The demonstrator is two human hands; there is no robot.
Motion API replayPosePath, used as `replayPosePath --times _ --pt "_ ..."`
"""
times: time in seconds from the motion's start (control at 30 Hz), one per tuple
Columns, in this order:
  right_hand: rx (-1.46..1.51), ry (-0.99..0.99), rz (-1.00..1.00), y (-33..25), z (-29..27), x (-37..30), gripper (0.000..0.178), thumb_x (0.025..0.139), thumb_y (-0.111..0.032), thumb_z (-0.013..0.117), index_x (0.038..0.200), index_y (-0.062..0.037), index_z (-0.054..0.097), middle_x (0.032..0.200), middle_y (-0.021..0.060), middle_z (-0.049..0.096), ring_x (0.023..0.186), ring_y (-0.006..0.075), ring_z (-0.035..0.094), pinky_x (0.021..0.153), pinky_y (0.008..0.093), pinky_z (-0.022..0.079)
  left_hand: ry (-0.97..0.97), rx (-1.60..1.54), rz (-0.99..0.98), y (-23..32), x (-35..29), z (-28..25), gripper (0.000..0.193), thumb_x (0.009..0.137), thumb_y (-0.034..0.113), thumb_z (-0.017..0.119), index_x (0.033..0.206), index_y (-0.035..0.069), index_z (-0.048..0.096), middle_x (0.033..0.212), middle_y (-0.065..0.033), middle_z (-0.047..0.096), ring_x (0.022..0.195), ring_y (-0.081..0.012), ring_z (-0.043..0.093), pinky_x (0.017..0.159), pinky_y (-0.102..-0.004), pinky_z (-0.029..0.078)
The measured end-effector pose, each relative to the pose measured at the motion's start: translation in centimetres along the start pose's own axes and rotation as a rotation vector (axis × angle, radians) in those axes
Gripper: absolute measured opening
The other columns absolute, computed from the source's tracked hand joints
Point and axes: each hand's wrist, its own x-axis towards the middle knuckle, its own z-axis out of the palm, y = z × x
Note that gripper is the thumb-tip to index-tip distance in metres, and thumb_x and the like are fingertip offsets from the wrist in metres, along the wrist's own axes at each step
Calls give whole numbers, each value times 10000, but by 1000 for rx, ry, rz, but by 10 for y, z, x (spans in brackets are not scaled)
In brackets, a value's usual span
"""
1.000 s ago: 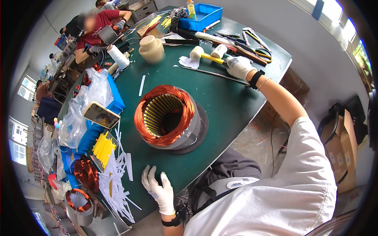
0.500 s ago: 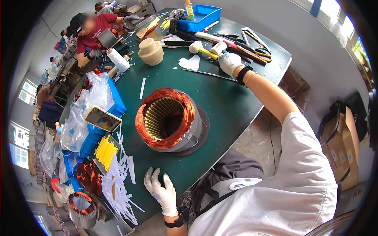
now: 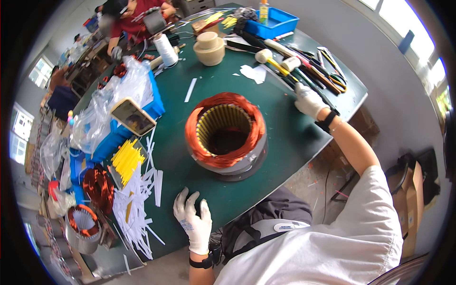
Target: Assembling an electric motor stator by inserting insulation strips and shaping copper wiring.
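On the green table, a stator, a grey ring with copper-red windings and yellow slot strips inside, stands upright on a dark round base. Below it, near the table's front edge, my left hand in a white glove is open, fingers spread and touching nothing. My right hand, also gloved, is closed at the right among the tools. A thin metal rod runs up to its fingers and seems held there; the grip is partly blurred. Just beyond lie a yellow-handled mallet and another white-headed mallet.
Scissors and several tools lie at the right. A blue tray, a cream stepped block and a thread spool stand farther back. Leftward are a phone, yellow strips and white paper strips. A co-worker sits beyond.
The view has shifted, moving the stator rightward in the picture. My right hand has drawn back from the white mallet head; the rod no longer lies below the paper scraps. My left hand stays open.
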Motion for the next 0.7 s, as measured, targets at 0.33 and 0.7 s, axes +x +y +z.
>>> replayPosePath --times 0.33,0.7 --pt "-208 55 -389 -58 32 96 376 918 -248 578 1280 -153 540 1204 277 595 1093 438 613 916 478 508 14 -24 -13 1 4 -2 257 809 97 700 1062 66 663 1279 -154 577 1204 -374 509 1026 -486 399" --pt "-829 274 -1081 -37 73 121 559 921 -139 506 1458 -3 430 1400 218 463 1233 383 423 1036 439 355 -62 -302 -242 -63 50 -161 271 924 212 647 1123 28 662 1303 -148 586 1232 -264 551 1076 -402 386"
